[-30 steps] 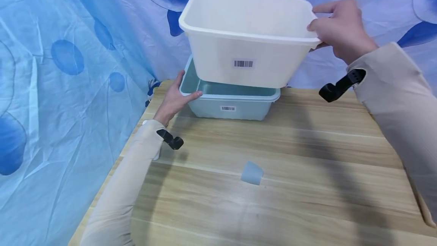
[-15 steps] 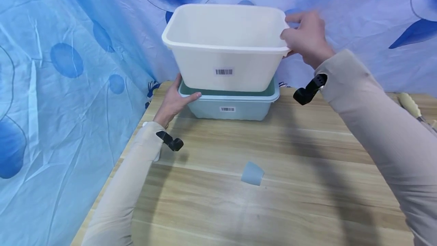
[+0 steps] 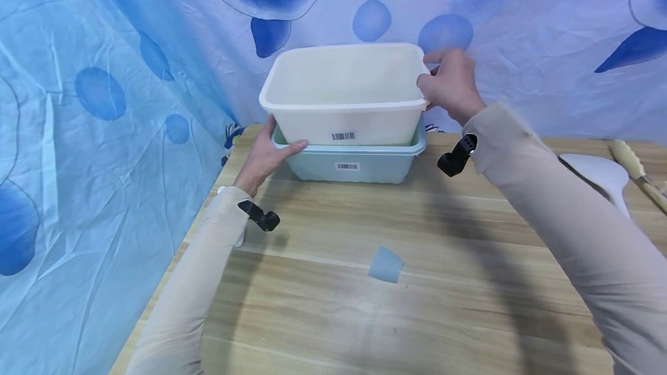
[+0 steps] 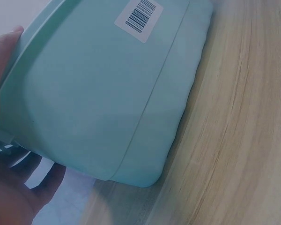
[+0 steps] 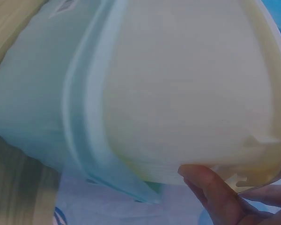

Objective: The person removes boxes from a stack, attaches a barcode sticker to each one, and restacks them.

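White tub (image 3: 344,94), well above a second ago, now sunk partway into the blue tub (image 3: 354,162) at the table's (image 3: 469,282) back; right hand (image 3: 452,87) pinching its rim, left hand (image 3: 266,152) curled round the blue rim. Left wrist: blue tub (image 4: 107,89) flat on wood, thumb over its rim. Right wrist: nesting nearly done, fingers (image 5: 215,190) curled under the white lip.

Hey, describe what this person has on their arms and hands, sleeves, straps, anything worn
Both arms are covered to the wrist by long, snug beige sleeves: left sleeve, right sleeve. The left hand and right hand are bare, with no gloves or rings visible. A small black device juts from under each wrist: left wrist device, right wrist device. A bit of white shows at the left cuff.
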Demonstrator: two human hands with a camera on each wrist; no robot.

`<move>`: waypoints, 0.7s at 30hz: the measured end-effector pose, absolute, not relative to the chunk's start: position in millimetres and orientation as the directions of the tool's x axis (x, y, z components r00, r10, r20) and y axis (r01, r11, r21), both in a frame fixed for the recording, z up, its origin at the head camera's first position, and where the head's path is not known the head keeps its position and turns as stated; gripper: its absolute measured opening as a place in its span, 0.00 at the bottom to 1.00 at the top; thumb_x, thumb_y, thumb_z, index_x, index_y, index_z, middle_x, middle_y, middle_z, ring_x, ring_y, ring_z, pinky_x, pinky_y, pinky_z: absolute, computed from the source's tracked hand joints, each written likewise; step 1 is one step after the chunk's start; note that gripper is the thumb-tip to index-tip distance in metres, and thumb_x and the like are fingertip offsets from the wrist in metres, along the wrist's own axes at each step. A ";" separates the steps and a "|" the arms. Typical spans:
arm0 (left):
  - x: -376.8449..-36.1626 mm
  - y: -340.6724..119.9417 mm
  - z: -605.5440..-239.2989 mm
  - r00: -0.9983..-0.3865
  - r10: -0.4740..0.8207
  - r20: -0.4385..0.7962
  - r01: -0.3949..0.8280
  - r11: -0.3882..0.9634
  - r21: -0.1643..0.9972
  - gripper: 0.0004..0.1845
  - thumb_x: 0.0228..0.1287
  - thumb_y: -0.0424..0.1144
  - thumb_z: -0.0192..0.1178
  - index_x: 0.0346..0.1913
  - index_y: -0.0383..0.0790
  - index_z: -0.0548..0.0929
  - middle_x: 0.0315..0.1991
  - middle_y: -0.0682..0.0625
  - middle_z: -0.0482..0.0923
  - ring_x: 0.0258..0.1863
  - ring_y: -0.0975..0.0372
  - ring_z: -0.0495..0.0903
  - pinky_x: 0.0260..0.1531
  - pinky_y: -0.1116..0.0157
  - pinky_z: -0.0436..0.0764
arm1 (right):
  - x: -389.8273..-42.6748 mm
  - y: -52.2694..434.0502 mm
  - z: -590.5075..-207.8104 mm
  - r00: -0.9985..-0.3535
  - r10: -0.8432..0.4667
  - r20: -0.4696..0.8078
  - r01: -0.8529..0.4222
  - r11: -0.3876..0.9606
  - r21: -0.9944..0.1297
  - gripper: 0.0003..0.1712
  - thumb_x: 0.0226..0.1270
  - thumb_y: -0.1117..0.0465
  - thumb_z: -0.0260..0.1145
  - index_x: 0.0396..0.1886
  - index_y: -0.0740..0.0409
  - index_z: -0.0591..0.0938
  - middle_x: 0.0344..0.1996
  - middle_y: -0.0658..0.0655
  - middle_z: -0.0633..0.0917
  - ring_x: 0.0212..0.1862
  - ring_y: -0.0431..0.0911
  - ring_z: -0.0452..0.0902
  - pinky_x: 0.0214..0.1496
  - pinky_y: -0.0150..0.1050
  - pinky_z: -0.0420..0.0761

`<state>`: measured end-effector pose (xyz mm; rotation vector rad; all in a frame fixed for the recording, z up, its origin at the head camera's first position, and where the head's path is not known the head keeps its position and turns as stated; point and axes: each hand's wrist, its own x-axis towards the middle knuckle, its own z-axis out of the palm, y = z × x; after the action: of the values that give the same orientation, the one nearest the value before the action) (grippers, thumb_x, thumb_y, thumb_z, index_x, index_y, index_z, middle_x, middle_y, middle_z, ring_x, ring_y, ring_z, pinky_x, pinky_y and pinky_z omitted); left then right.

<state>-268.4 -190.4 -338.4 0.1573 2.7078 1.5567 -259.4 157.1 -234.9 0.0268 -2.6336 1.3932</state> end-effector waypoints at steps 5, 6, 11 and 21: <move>-267.1 -192.4 -341.0 -0.995 0.091 0.048 0.086 0.482 0.872 0.52 0.46 0.60 0.73 0.73 0.59 0.56 0.73 0.53 0.61 0.73 0.57 0.57 0.73 0.47 0.55 | -261.5 151.7 -244.5 -0.988 0.042 0.148 -0.095 0.588 -0.803 0.27 0.61 0.68 0.51 0.61 0.60 0.77 0.40 0.67 0.85 0.21 0.37 0.79 0.25 0.37 0.85; -266.6 -192.5 -341.6 -0.994 0.094 0.054 0.092 0.472 0.877 0.51 0.46 0.59 0.74 0.73 0.58 0.58 0.71 0.52 0.62 0.72 0.57 0.59 0.73 0.49 0.56 | -262.0 150.6 -246.3 -0.989 0.041 0.145 -0.093 0.592 -0.801 0.28 0.61 0.68 0.50 0.62 0.61 0.77 0.40 0.67 0.85 0.21 0.37 0.79 0.25 0.37 0.85; -264.4 -192.5 -343.9 -0.992 0.103 0.074 0.111 0.418 0.902 0.49 0.47 0.54 0.75 0.71 0.55 0.60 0.67 0.51 0.67 0.68 0.57 0.64 0.71 0.52 0.59 | -264.1 146.1 -253.4 -0.992 0.047 0.120 -0.064 0.627 -0.777 0.31 0.63 0.66 0.52 0.68 0.61 0.70 0.41 0.67 0.84 0.24 0.43 0.79 0.28 0.38 0.86; -266.7 -188.7 -344.1 -0.989 0.121 0.082 0.120 0.350 0.929 0.45 0.50 0.48 0.74 0.70 0.54 0.62 0.65 0.50 0.68 0.65 0.57 0.66 0.71 0.54 0.60 | -263.8 148.6 -263.4 -0.991 0.064 0.114 -0.044 0.658 -0.752 0.31 0.62 0.66 0.52 0.68 0.62 0.70 0.38 0.65 0.85 0.23 0.43 0.79 0.26 0.36 0.85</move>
<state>-266.7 -188.7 -344.1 0.2299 2.5809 1.7753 -263.8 148.6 -263.4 -0.0167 -2.7401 1.2474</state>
